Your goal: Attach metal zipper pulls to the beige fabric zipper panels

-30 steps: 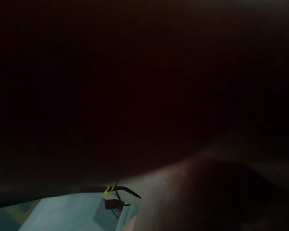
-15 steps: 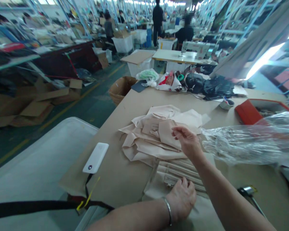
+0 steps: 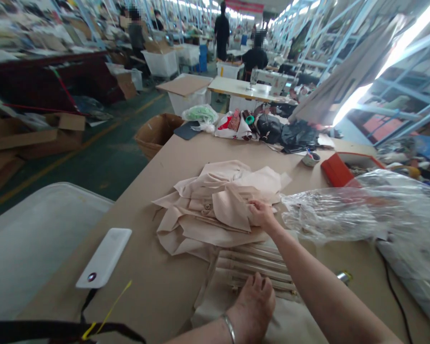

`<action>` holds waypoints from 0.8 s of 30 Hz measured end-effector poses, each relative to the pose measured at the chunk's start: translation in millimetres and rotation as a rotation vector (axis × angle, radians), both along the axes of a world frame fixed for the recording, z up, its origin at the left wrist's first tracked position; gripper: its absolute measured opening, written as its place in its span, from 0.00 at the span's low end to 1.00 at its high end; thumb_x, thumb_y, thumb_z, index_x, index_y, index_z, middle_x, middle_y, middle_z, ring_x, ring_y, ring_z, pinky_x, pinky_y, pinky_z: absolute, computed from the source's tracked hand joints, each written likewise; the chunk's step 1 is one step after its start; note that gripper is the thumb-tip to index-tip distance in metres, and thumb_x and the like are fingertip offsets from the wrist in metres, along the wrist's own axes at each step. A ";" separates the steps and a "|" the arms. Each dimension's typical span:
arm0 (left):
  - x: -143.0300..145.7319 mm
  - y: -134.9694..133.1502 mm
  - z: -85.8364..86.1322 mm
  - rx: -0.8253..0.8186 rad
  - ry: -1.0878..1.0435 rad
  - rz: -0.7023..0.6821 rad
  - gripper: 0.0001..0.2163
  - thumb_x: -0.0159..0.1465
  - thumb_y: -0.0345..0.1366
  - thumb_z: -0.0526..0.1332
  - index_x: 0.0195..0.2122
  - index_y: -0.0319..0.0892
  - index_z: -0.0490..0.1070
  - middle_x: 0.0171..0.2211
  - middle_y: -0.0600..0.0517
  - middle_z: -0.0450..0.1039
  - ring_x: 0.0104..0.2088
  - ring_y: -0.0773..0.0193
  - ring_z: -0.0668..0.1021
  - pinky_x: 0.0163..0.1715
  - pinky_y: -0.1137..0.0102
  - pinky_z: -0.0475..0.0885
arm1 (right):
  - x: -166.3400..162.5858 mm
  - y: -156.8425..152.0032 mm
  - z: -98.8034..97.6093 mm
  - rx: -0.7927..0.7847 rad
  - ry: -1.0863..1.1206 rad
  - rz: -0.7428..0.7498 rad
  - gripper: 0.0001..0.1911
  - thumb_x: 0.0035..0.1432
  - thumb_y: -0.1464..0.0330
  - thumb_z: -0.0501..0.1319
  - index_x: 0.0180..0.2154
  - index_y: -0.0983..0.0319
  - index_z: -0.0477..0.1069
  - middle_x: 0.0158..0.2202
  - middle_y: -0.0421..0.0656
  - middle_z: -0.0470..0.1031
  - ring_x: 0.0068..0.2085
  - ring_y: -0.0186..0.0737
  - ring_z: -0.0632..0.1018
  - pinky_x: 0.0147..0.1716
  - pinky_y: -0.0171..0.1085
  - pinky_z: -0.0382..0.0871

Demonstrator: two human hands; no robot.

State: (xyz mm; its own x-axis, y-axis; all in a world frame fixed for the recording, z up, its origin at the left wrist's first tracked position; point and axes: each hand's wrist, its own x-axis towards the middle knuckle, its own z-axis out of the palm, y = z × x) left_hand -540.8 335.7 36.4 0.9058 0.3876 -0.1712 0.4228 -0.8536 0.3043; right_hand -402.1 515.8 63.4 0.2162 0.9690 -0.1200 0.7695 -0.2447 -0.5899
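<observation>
A loose heap of beige fabric pieces [image 3: 215, 210] lies in the middle of the brown table [image 3: 157, 177]. My right hand [image 3: 261, 213] rests on the heap's right side, fingers pinched on a fabric piece. Nearer to me lies a flat folded beige garment [image 3: 251, 272] with stitched bands. My left hand [image 3: 252, 306], a bangle on its wrist, presses flat on that garment with fingers stretched out.
Crumpled clear plastic bags [image 3: 361, 210] lie to the right, a red box [image 3: 338, 169] behind them. A white power bank [image 3: 103, 258] sits near the left edge, above a white bin [image 3: 32, 239]. Bags and clutter [image 3: 265, 126] line the far end. Other people work farther back.
One second ago the view was dark and covered; it cleared. Since half a second ago my right hand dropped onto the heap and closed on a piece; my left hand stayed on the garment.
</observation>
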 end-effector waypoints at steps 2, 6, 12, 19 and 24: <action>0.7 0.5 1.2 -0.012 0.014 0.006 0.22 0.60 0.39 0.55 0.53 0.32 0.65 0.54 0.35 0.61 0.55 0.40 0.62 0.49 0.51 0.63 | 3.7 -0.7 -1.5 -0.008 -0.010 0.044 0.22 0.60 0.66 0.46 0.51 0.64 0.69 0.29 0.40 0.78 0.31 0.37 0.77 0.31 0.33 0.69; 2.7 0.4 0.5 -0.033 0.035 0.002 0.23 0.63 0.40 0.52 0.56 0.32 0.63 0.57 0.36 0.60 0.56 0.37 0.62 0.49 0.49 0.63 | 8.6 14.6 1.6 -0.032 -0.095 0.149 0.21 0.59 0.69 0.48 0.52 0.63 0.68 0.31 0.42 0.78 0.31 0.37 0.77 0.32 0.33 0.69; 1.2 -1.5 -0.1 0.009 0.036 0.001 0.22 0.64 0.39 0.51 0.56 0.34 0.64 0.57 0.36 0.61 0.56 0.39 0.63 0.48 0.51 0.63 | -10.1 47.3 15.3 -0.037 -0.307 0.345 0.13 0.55 0.70 0.56 0.43 0.61 0.72 0.47 0.49 0.73 0.49 0.48 0.71 0.47 0.41 0.63; -4.4 16.2 33.6 -0.100 -0.036 0.012 0.12 0.58 0.34 0.58 0.41 0.35 0.69 0.45 0.38 0.69 0.47 0.49 0.69 0.43 0.57 0.68 | -11.6 44.8 55.6 -0.022 -0.473 0.394 0.10 0.60 0.71 0.51 0.38 0.62 0.71 0.43 0.50 0.73 0.46 0.45 0.70 0.44 0.39 0.60; -19.1 55.8 92.2 -0.058 -0.406 0.162 0.07 0.63 0.28 0.51 0.37 0.38 0.68 0.39 0.44 0.70 0.42 0.61 0.71 0.44 0.65 0.69 | 18.9 17.4 141.3 0.261 -0.614 0.317 0.11 0.64 0.68 0.48 0.40 0.62 0.68 0.40 0.50 0.73 0.46 0.47 0.68 0.44 0.40 0.57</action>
